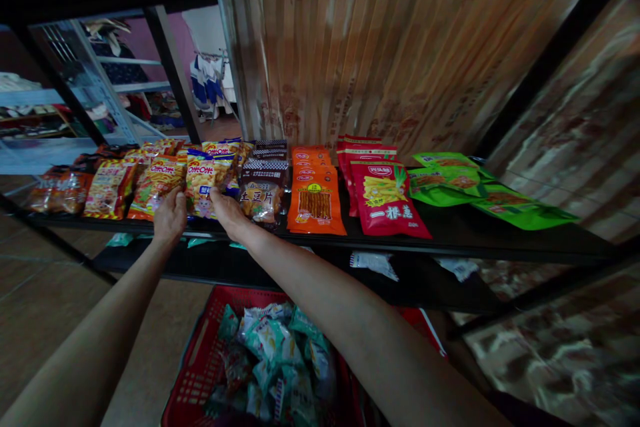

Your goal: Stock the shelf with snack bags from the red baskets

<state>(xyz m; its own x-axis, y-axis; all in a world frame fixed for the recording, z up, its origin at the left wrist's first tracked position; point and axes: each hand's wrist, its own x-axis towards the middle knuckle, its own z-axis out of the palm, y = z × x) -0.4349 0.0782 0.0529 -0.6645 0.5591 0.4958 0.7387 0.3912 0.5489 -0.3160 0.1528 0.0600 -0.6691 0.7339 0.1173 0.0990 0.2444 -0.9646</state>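
Both my hands reach to a yellow and blue snack bag (204, 181) that lies at the front of a black shelf (450, 237). My left hand (170, 217) grips its lower left corner with fingers curled. My right hand (227, 213) pinches its lower right corner. To the left of that bag lie orange and red bags (155, 187); to its right lies a dark brown bag (261, 197).
Further right on the shelf lie orange packets (315, 203), red packets (385, 197) and green packets (480, 193). Below me stands a red basket (200, 353) full of small teal packets (275, 353). A striped wall (375, 60) backs the shelf. More shelving stands at far left.
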